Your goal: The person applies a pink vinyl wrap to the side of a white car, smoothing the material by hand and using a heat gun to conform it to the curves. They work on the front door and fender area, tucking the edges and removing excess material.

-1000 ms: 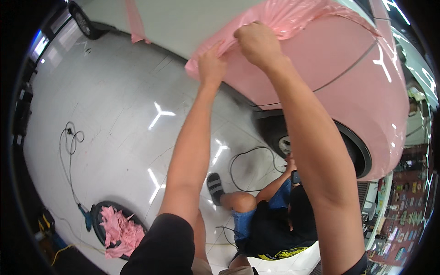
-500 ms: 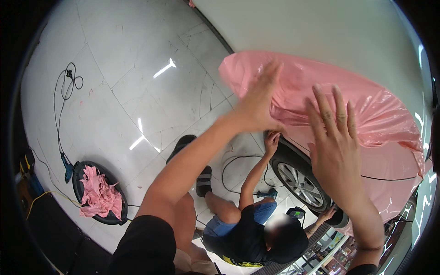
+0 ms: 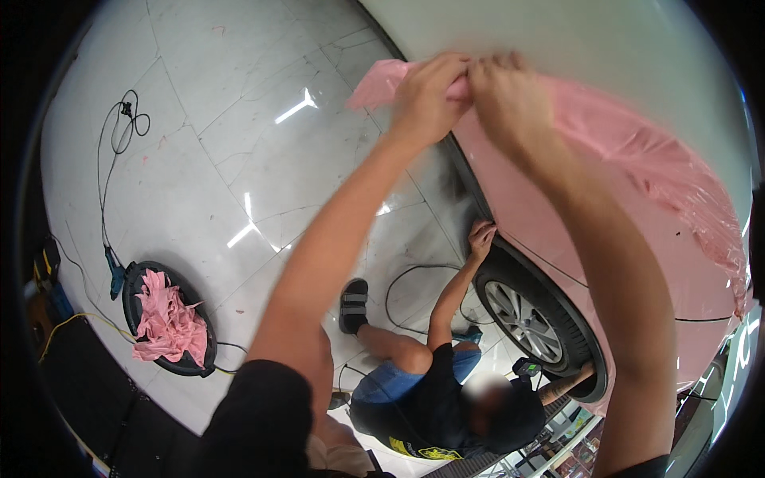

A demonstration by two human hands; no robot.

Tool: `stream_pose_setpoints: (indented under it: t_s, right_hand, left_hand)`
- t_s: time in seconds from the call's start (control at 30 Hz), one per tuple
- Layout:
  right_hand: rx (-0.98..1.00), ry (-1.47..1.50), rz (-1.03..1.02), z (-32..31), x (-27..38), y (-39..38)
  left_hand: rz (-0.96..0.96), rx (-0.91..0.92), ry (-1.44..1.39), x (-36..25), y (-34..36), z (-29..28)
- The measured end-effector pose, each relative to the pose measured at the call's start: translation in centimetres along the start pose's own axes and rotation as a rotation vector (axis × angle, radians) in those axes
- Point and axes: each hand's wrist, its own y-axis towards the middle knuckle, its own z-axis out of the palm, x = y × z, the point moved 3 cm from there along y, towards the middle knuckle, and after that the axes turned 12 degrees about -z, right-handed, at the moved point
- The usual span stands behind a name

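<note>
Both my arms reach out over a car's side. My left hand (image 3: 430,99) is closed on the edge of a loose sheet of pink film (image 3: 610,131), and a free corner sticks out beyond it over the floor. Close beside it, my right hand (image 3: 510,99) is closed on the same edge, slightly blurred. The film runs as a wrinkled, glossy band to the right, between the pink lower panel (image 3: 542,203) and the pale upper panel (image 3: 574,36). My fingertips partly hide the held edge.
Below, a co-worker (image 3: 422,406) in black crouches by the car wheel (image 3: 526,319), one hand (image 3: 482,239) at the arch edge. A black tub (image 3: 209,350) of crumpled pink film stands on the tiled floor (image 3: 263,167) at left. Cables (image 3: 102,183) lie around.
My hands moved up and closer together, from spread fingers over the bunched film to a grip on its edge. The film is drawn up, baring more pink panel beneath.
</note>
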Motion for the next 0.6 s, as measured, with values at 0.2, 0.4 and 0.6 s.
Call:
stream_pose_setpoints:
  t_s: [0.2, 0.4, 0.6]
  right_hand:
    - [-0.217, -0.197, -0.222, 2.5, -0.3, -3.8]
    - [-0.320, -0.144, -0.251, 1.8, -0.9, -3.1]
    - [-0.162, -0.248, -0.175, 1.2, 0.0, -2.9]
  left_hand:
    - [-0.211, 0.343, 0.290, 7.1, -7.3, -8.5]
    - [-0.079, 0.338, 0.320, 5.3, 4.0, -2.0]
    - [-0.231, 0.265, 0.195, 8.5, 0.1, 4.3]
